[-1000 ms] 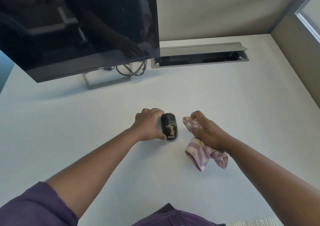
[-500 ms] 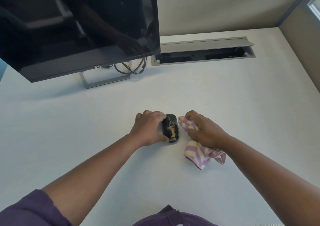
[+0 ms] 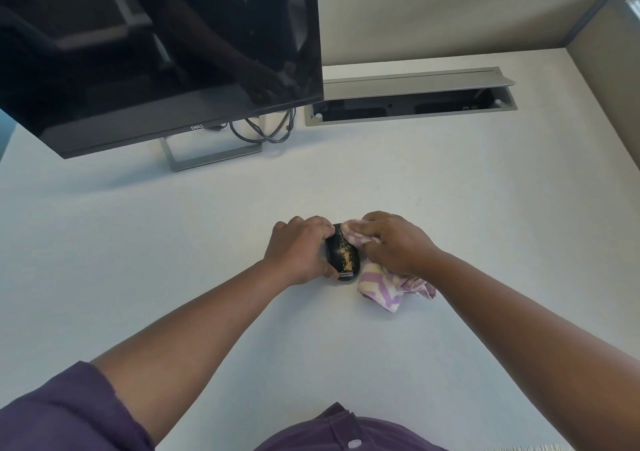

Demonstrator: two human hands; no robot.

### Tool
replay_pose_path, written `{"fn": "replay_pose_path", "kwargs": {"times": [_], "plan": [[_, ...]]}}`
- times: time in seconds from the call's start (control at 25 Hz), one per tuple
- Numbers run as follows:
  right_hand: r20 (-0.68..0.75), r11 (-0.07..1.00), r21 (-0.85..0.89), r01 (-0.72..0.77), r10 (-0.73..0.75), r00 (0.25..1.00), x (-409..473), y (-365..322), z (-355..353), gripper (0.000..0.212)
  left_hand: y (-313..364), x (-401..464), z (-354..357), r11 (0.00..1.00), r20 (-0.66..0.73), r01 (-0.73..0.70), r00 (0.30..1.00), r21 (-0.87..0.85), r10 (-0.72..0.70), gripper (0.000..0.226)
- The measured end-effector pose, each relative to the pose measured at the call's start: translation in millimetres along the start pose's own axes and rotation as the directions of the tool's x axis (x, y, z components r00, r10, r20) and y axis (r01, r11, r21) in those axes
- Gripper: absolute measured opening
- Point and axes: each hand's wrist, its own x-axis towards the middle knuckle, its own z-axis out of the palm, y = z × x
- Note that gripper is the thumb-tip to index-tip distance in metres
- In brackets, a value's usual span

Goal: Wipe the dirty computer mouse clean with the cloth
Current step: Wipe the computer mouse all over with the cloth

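A black computer mouse [image 3: 343, 258] with yellowish specks on its top lies on the white desk [image 3: 450, 208] at the centre. My left hand [image 3: 298, 249] grips its left side and holds it in place. My right hand [image 3: 394, 242] is closed on a purple-and-cream striped cloth [image 3: 384, 286]. One end of the cloth is pressed against the mouse's far right edge. The rest of the cloth trails on the desk to the right of the mouse, partly under my right hand.
A dark monitor [image 3: 156, 52] on a grey stand [image 3: 211, 156] rises at the back left, with cables [image 3: 266, 132] behind it. An open grey cable tray [image 3: 412, 100] is set into the desk at the back. Partition walls close the back and right.
My right hand has moved left with the cloth until the cloth touches the mouse's far right edge. My left hand has kept its grip on the mouse.
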Motion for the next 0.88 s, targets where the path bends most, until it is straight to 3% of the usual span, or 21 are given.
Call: {"fn": "replay_pose_path", "kwargs": {"times": [0.32,0.72,0.88], "plan": [[0.057,1.000,-0.027,-0.010,0.011,0.998,-4.9,-5.5,-3.5,0.056,5.3,0.6,-3.6,0.999,0.031,0.023,0.999,0.024,-0.023,0.070],[0.082,0.999,0.013,0.044,-0.045,0.996,-6.1,-4.4,-5.2,0.039,6.8,3.5,-4.8,0.998,0.027,0.020,0.999,0.059,-0.021,0.061],[-0.012,0.995,0.061,0.077,-0.076,0.997,2.8,-11.6,-7.5,0.039,9.9,3.4,-10.6,0.998,0.036,0.006,0.999,0.067,-0.008,0.055]]}}
